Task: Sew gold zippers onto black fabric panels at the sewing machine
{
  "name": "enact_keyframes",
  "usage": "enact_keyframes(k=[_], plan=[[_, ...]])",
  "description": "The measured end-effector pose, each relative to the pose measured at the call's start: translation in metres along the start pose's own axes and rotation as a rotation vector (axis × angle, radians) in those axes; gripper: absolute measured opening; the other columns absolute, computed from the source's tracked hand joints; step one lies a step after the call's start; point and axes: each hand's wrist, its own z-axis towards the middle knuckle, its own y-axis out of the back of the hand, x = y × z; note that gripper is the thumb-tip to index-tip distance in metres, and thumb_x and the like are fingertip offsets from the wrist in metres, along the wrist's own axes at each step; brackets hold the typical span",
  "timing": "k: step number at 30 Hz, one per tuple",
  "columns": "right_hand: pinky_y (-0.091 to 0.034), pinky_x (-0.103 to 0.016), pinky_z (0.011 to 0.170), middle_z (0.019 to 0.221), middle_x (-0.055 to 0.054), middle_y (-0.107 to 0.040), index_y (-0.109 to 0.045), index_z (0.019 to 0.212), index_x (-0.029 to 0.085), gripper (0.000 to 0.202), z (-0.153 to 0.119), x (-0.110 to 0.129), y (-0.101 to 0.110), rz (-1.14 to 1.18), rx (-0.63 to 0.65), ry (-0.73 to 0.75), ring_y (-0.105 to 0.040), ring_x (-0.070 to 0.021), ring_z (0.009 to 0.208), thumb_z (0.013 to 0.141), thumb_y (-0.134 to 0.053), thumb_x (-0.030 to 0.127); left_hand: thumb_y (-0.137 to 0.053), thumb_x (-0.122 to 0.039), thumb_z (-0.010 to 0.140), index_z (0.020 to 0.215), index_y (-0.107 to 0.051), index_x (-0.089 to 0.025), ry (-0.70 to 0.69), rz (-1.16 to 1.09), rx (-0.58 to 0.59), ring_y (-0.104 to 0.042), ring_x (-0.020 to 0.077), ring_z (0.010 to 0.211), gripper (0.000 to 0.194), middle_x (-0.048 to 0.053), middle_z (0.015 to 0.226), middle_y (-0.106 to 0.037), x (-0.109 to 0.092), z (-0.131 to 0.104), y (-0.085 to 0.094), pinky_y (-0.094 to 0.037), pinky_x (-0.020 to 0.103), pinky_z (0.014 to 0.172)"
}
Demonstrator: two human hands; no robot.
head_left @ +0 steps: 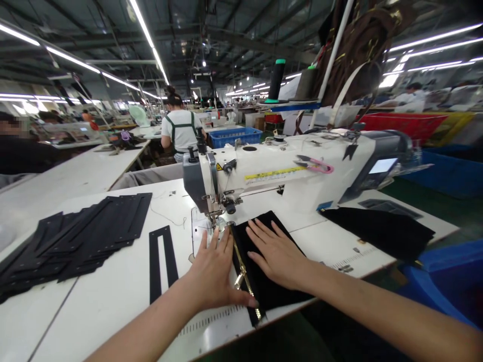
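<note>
Well left of the left hand: stack of black panels (86, 236), overlapping, with small holes. Just beside the left forearm: slotted panel (163, 261), lying flat. Left hand (213, 274): open, palm down, fingers forward near the needle area, thumb out across the gold zipper (247, 279); no grip visible. Between and beneath the hands: black fabric (277, 295), zipper along its left edge. Beyond both hands: white sewing machine (279, 156). Right hand (281, 256): open, flat on the fabric, fingers slightly spread, nothing grasped. Beyond the right hand: pink-handled snips (315, 164) on the machine. Farther right: black piece (381, 231), then blue bin (449, 281).
</note>
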Motion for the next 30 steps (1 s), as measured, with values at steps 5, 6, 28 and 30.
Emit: enact_keyframes(k=[5, 6, 28, 30], plan=[[-0.015, -0.048, 0.107, 0.142, -0.01, -0.026, -0.03, 0.136, 0.012, 0.05, 0.011, 0.01, 0.001, 0.06, 0.053, 0.15, -0.017, -0.022, 0.133, 0.091, -0.03, 0.034, -0.049, -0.083, 0.048, 0.138, -0.009, -0.002, 0.008, -0.021, -0.005, 0.003, 0.0364, 0.131, 0.128, 0.02, 0.144, -0.002, 0.004, -0.004, -0.002, 0.001, 0.056, 0.105], [-0.016, -0.048, 0.107, 0.142, -0.01, -0.027, -0.029, 0.136, 0.013, 0.049, 0.011, 0.009, 0.0, 0.084, 0.067, 0.157, -0.018, -0.0217, 0.132, 0.092, -0.029, 0.034, -0.048, -0.083, 0.049, 0.138, -0.008, -0.003, 0.014, -0.024, -0.013, 0.003, 0.0355, 0.132, 0.127, 0.02, 0.144, -0.002, 0.008, -0.009, -0.003, 0.0, 0.055, 0.105], [-0.025, -0.047, 0.105, 0.135, -0.013, -0.039, -0.042, 0.129, 0.009, 0.042, 0.013, 0.007, -0.011, 0.243, -0.037, 0.206, -0.032, -0.0225, 0.127, 0.089, -0.036, 0.021, -0.063, -0.055, 0.061, 0.139, -0.015, -0.013, -0.165, 0.371, -0.39, -0.036, 0.0368, 0.122, 0.101, 0.018, 0.138, -0.03, 0.069, -0.151, -0.035, -0.043, 0.049, 0.09], [-0.026, -0.045, 0.105, 0.136, -0.013, -0.038, -0.041, 0.129, 0.008, 0.042, 0.014, 0.013, -0.013, 0.166, -0.005, 0.205, -0.031, -0.0218, 0.127, 0.09, -0.035, 0.021, -0.059, -0.048, 0.068, 0.139, -0.019, -0.017, -0.225, 0.392, -0.435, -0.041, 0.0327, 0.12, 0.087, 0.014, 0.136, -0.036, 0.079, -0.149, -0.043, -0.044, 0.044, 0.091]])
